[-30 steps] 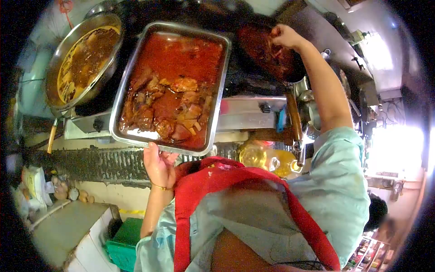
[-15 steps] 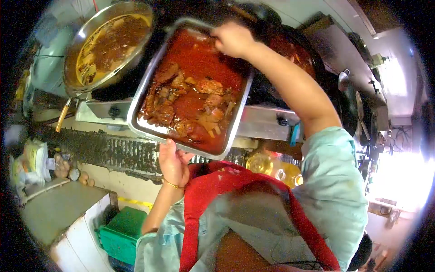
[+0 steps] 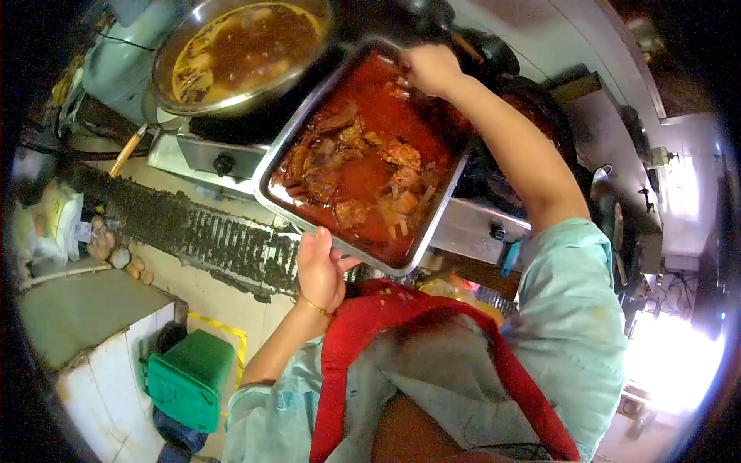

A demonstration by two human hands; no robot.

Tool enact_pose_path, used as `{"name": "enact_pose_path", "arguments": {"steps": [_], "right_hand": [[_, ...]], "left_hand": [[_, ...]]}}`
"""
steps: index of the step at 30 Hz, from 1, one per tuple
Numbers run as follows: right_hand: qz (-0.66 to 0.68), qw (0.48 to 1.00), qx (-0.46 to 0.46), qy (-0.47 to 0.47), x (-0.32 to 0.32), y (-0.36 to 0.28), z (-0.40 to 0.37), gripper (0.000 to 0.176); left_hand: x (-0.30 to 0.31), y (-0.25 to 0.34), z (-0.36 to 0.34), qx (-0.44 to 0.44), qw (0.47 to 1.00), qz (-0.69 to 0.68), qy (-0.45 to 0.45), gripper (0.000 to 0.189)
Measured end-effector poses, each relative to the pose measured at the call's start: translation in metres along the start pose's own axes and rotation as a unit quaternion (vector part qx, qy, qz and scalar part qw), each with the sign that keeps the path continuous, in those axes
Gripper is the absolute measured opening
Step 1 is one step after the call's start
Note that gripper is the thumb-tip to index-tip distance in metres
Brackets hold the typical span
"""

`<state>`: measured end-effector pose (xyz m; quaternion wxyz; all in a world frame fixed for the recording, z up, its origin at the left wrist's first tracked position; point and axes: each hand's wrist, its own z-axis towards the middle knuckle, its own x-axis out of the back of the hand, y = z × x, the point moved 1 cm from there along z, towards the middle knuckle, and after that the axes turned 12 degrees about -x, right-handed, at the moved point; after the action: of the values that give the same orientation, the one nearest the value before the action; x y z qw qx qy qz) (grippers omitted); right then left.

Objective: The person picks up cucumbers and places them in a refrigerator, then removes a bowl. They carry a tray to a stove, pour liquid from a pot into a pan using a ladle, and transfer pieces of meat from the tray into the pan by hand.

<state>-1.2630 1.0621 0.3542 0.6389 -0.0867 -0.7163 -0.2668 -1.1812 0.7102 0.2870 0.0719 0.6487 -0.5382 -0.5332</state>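
A deep rectangular metal tray (image 3: 267,176) is tilted between my hands, holding red sauce (image 3: 369,108) with several brown chunks of food (image 3: 340,166) gathered toward its near end. My left hand (image 3: 323,274) grips the near edge, thumb up at the rim and fingers partly hidden beneath. Across the tray, my right hand (image 3: 434,69) is closed over the far rim, its fingertips close to the sauce.
A large pan of brown broth (image 3: 255,54) sits on the stove (image 3: 202,158) at upper left, its wooden handle (image 3: 127,150) sticking out. A dark wok (image 3: 532,116) stands to the right. Below are a floor grate (image 3: 185,216) and a green bin (image 3: 193,378).
The view has shifted, so the pan, tray and stove appear further right. Both hands keep their hold on the tray, which looks slightly more turned.
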Motion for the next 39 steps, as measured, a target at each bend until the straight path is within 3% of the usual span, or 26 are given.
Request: {"name": "enact_pose_path", "arguments": {"steps": [5, 9, 11, 13, 15, 19, 21, 23, 25, 29, 32, 34, 36, 39], "right_hand": [[0.236, 0.966, -0.047, 0.090, -0.004, 0.046, -0.029, 0.018], [0.437, 0.886, -0.112, 0.103, 0.004, 0.097, -0.047, 0.021], [0.468, 0.862, -0.158, 0.114, 0.018, 0.133, -0.074, 0.024], [0.411, 0.876, -0.223, 0.118, 0.028, 0.174, -0.098, 0.024], [0.321, 0.924, -0.188, 0.095, 0.032, 0.218, -0.129, 0.029], [0.139, 0.962, -0.230, -0.038, -0.014, 0.269, -0.184, 0.029], [0.020, 0.961, -0.273, -0.044, -0.025, 0.246, -0.216, 0.030], [-0.010, 0.948, -0.298, -0.109, -0.034, 0.236, -0.220, 0.032], [0.024, 0.957, -0.285, -0.048, -0.033, 0.221, -0.212, 0.035], [0.088, 0.982, -0.059, 0.159, 0.019, 0.121, -0.159, 0.036], [0.155, 0.963, 0.105, 0.193, 0.031, 0.025, -0.121, 0.032], [0.161, 0.960, 0.157, 0.168, 0.026, -0.032, -0.099, 0.031], [0.115, 0.968, 0.156, 0.157, 0.016, -0.071, -0.075, 0.036], [0.072, 0.987, 0.131, 0.057, 0.011, -0.098, -0.051, 0.041]], "left_hand": [[0.006, -0.003, 0.001, 0.002, 1.000, 0.007, -0.017, 0.015], [0.008, -0.003, 0.002, 0.004, 1.000, 0.015, -0.018, 0.017], [0.004, -0.001, 0.000, -0.005, 1.000, 0.025, -0.017, 0.018], [0.016, -0.007, 0.006, 0.006, 0.999, 0.048, -0.017, 0.021], [0.012, -0.005, 0.004, 0.015, 0.999, 0.045, -0.016, 0.020], [0.020, -0.009, 0.006, 0.011, 0.998, 0.050, -0.023, 0.020], [0.026, -0.015, 0.009, 0.014, 0.999, 0.033, -0.016, 0.017], [0.023, -0.015, 0.007, 0.006, 0.999, 0.033, -0.004, 0.015], [0.020, -0.012, 0.007, 0.004, 1.000, -0.004, -0.019, 0.013], [0.013, -0.009, 0.008, -0.003, 0.999, 0.038, -0.022, 0.012], [0.019, -0.012, 0.011, -0.034, 0.998, 0.027, -0.047, 0.019], [0.012, -0.010, 0.009, -0.051, 0.997, 0.016, -0.053, 0.025], [0.010, -0.009, 0.010, -0.052, 0.997, 0.020, -0.054, 0.025], [0.006, -0.006, 0.009, -0.052, 0.997, 0.019, -0.052, 0.027]]}}
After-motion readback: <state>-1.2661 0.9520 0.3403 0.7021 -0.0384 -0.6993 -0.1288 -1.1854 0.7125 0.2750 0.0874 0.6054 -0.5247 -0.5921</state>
